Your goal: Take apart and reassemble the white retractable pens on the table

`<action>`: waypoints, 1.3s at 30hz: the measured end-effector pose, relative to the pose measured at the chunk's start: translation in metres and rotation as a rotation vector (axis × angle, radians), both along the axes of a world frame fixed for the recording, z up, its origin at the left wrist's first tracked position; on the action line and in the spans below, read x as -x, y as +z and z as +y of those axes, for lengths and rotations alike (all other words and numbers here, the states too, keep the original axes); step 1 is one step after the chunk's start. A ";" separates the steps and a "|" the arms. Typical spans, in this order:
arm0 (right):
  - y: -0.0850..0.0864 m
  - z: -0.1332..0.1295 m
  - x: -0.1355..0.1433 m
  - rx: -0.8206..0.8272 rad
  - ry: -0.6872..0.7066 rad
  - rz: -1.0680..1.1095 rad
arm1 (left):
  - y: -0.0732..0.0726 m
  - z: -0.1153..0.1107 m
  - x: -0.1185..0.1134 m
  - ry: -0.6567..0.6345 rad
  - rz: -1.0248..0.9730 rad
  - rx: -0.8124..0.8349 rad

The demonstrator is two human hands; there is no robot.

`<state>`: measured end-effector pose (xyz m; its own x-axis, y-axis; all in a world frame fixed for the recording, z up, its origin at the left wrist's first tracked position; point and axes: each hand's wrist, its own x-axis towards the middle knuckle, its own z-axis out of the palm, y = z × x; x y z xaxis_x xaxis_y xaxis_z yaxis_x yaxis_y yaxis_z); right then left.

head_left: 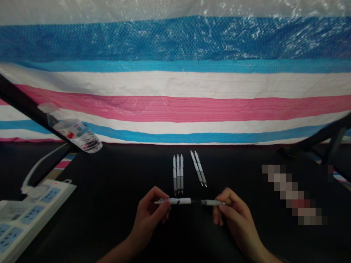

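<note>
Head view: your left hand [152, 215] pinches the push-button end of a slim white-and-grey plastic pen [183, 201], thumb against fingers; your right hand [236, 215] pinches its grey tip end likewise. Pen lies level between both hands, dark narrow stretch showing between white barrel and grey grip [211, 202]. Beyond your hands: three white-and-grey pens [178, 174] side by side, two slanted matching pens [198, 168] to their right.
</note>
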<state>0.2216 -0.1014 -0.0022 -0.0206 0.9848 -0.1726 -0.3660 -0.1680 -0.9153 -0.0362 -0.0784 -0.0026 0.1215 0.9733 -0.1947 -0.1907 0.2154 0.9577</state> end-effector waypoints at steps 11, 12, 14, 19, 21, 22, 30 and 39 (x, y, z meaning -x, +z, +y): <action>0.006 0.000 0.004 -0.149 0.117 -0.371 | 0.000 0.000 0.001 -0.075 0.030 -0.014; 0.006 0.001 0.005 -0.153 0.111 -0.374 | 0.001 0.000 0.001 -0.074 0.028 -0.012; 0.006 0.003 0.006 -0.163 0.096 -0.381 | 0.002 0.000 0.000 -0.072 0.025 -0.008; 0.004 0.002 0.006 -0.193 0.104 -0.451 | 0.000 -0.001 0.000 -0.086 0.004 0.006; 0.003 0.001 0.005 -0.208 0.114 -0.495 | -0.001 0.000 0.000 -0.086 0.004 0.005; 0.002 0.000 0.005 -0.224 0.117 -0.522 | -0.003 0.000 0.001 -0.086 0.004 0.005; 0.003 -0.001 0.001 -0.258 0.234 -0.751 | -0.003 -0.001 0.001 -0.133 0.008 -0.039; 0.002 -0.003 0.008 -0.218 0.166 -0.550 | -0.004 -0.002 0.003 -0.046 -0.030 -0.061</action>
